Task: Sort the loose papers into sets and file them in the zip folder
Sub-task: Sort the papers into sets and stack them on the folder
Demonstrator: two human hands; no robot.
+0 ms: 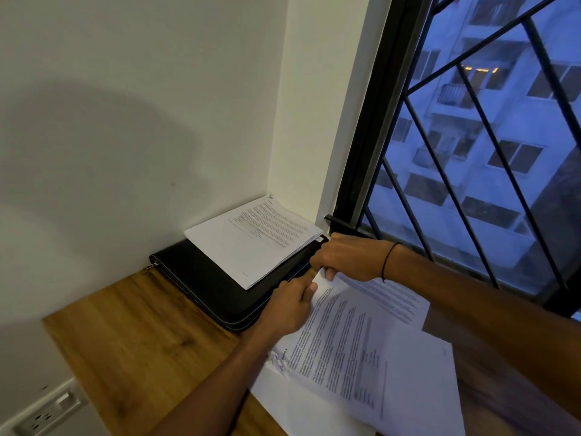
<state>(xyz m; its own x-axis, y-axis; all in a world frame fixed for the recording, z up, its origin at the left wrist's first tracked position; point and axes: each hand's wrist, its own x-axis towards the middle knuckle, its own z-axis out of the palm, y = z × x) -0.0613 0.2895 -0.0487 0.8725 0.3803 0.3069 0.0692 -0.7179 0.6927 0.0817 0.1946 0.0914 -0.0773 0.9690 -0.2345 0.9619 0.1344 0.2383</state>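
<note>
Wooden desk (135,335) — paper stack (251,240) atop closed zip folder (204,278).

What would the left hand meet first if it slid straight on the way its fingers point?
Probably the black zip folder, then the paper stack on it. The left hand points up-right toward them; depth is unclear.

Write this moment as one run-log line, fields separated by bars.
left hand and right hand: pinch loose papers | stack of papers: on closed zip folder | filing: not done
</note>
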